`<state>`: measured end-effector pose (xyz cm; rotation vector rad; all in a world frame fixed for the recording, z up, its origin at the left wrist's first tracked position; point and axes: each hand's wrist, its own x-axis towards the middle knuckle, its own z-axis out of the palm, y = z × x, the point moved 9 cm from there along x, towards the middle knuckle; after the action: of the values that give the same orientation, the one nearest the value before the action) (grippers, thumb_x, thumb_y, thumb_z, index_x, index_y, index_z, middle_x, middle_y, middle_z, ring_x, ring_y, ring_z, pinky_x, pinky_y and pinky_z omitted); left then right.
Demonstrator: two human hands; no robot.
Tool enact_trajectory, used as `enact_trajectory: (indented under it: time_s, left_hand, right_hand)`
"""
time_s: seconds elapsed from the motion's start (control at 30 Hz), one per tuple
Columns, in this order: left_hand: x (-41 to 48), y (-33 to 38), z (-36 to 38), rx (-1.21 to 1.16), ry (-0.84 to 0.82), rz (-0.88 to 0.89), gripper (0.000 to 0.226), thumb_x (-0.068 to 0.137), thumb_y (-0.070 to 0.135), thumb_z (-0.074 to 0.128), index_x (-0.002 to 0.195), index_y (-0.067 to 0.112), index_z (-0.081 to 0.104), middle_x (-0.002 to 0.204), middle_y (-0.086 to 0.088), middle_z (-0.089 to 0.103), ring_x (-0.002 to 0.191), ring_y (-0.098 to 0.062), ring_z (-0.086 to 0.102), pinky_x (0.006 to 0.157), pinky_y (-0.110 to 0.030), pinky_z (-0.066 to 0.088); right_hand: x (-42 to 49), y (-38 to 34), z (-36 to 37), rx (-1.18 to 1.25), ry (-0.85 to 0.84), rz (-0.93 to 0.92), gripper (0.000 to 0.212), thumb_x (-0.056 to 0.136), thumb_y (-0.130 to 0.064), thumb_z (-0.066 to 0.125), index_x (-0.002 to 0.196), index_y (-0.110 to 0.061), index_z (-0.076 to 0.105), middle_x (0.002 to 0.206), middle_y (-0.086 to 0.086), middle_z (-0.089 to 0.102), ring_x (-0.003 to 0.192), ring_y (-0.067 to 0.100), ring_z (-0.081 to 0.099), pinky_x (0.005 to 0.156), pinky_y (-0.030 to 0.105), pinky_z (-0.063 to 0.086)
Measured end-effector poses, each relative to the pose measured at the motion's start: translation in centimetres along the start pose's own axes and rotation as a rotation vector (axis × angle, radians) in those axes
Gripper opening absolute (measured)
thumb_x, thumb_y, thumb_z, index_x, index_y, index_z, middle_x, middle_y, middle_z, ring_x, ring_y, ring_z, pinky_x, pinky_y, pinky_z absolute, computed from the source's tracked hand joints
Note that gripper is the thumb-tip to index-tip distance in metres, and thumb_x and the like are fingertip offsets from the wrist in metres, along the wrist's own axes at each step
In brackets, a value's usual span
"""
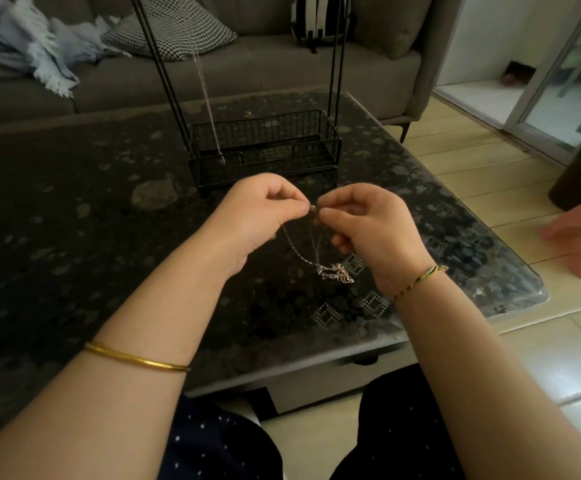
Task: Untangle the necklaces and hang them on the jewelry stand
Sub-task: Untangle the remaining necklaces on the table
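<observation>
Above the dark worktop (109, 209), the left hand (258, 216) and right hand (368, 226) each pinch the top of a tangled chain (299, 252), its pendants (336, 273) resting on the worktop before the stand (265, 147), where one necklace (206, 95) hangs.

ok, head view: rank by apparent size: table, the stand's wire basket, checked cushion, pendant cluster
1. table, by far.
2. wire basket and checked cushion: about alike. The cushion lies farther off and is cut by the frame, so unranked.
3. pendant cluster, smallest.
</observation>
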<state>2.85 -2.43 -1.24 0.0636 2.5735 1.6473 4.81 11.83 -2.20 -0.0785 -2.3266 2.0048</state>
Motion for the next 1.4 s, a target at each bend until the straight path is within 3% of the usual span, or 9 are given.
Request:
enact_trajectory:
  time_s: [0.1, 0.2, 0.43, 0.77, 0.9, 0.97, 1.17, 1.4]
  left_hand:
    - [-0.2, 0.1, 0.0, 0.028, 0.036, -0.003, 0.006, 0.088, 0.019, 0.065, 0.083, 0.023, 0.066, 0.087, 0.004, 0.061, 0.08, -0.006, 0.054, 0.066, -0.025, 0.04]
    - [-0.6, -0.4, 0.5, 0.025, 0.057, -0.028, 0.006, 0.091, 0.015, 0.06, 0.088, 0.018, 0.065, 0.088, 0.002, 0.063, 0.079, -0.008, 0.056, 0.066, -0.023, 0.043]
    - [-0.8, -1.7, 1.3, -0.2, 0.005, -0.161, 0.011, 0.097, 0.007, 0.051, 0.091, 0.012, 0.059, 0.081, -0.002, 0.067, 0.068, -0.009, 0.061, 0.064, -0.025, 0.052]
    - [-0.3, -0.7, 1.3, -0.048, -0.047, -0.096, 0.005, 0.092, 0.014, 0.062, 0.093, 0.018, 0.064, 0.073, -0.001, 0.063, 0.058, -0.009, 0.058, 0.057, -0.025, 0.049]
    - [-0.5, -0.3, 0.9, -0.026, 0.006, -0.064, 0.008, 0.093, 0.013, 0.059, 0.088, 0.017, 0.064, 0.066, 0.002, 0.062, 0.05, -0.005, 0.055, 0.049, -0.019, 0.047]
    - [-0.6, -0.2, 0.8, -0.032, 0.035, -0.064, 0.009, 0.094, 0.013, 0.056, 0.09, 0.016, 0.064, 0.064, 0.003, 0.061, 0.047, -0.003, 0.053, 0.046, -0.017, 0.045]
    - [-0.6, -0.7, 0.7, -0.107, 0.088, -0.128, 0.012, 0.093, 0.013, 0.052, 0.094, 0.011, 0.064, 0.066, 0.001, 0.06, 0.049, -0.008, 0.042, 0.048, -0.022, 0.036]
    - [-0.1, -2.1, 1.7, -0.256, -0.006, -0.268, 0.012, 0.092, 0.013, 0.058, 0.084, 0.016, 0.067, 0.071, 0.003, 0.061, 0.055, -0.006, 0.048, 0.05, -0.02, 0.039]
  right_hand:
    - [0.2, 0.1, -0.1, -0.131, 0.016, -0.042, 0.013, 0.087, -0.004, 0.063, 0.094, -0.013, 0.068, 0.076, 0.003, 0.068, 0.046, -0.001, 0.051, 0.048, 0.013, 0.045]
    - [0.3, -0.2, -0.1, -0.266, 0.049, -0.09, 0.01, 0.086, -0.007, 0.065, 0.087, -0.017, 0.068, 0.069, -0.003, 0.064, 0.045, -0.002, 0.052, 0.049, 0.011, 0.045]
    - [0.3, 0.0, 0.2, -0.205, 0.038, -0.073, 0.015, 0.086, -0.006, 0.064, 0.08, -0.019, 0.063, 0.068, -0.003, 0.062, 0.046, -0.002, 0.052, 0.051, 0.014, 0.047]
    - [0.8, -0.7, -0.3, -0.097, 0.108, -0.077, 0.019, 0.084, -0.001, 0.066, 0.085, -0.02, 0.063, 0.077, 0.001, 0.066, 0.054, 0.004, 0.054, 0.053, 0.015, 0.046]
    - [0.6, -1.2, -0.5, -0.193, 0.13, -0.129, 0.022, 0.082, -0.002, 0.067, 0.084, -0.024, 0.062, 0.078, 0.0, 0.068, 0.06, 0.007, 0.057, 0.065, 0.027, 0.053]
    - [0.5, -1.1, -0.4, -0.196, 0.114, -0.119, 0.02, 0.082, -0.004, 0.068, 0.086, -0.023, 0.062, 0.077, 0.0, 0.069, 0.059, 0.009, 0.058, 0.064, 0.028, 0.054]
    - [0.4, -0.7, 0.2, -0.205, 0.043, -0.073, 0.017, 0.084, -0.003, 0.065, 0.094, -0.017, 0.063, 0.078, 0.004, 0.071, 0.055, 0.012, 0.058, 0.06, 0.025, 0.053]
    - [0.8, -0.1, 0.2, -0.267, 0.052, -0.057, 0.02, 0.082, 0.0, 0.062, 0.088, -0.019, 0.067, 0.08, 0.005, 0.07, 0.068, 0.012, 0.06, 0.074, 0.032, 0.055]
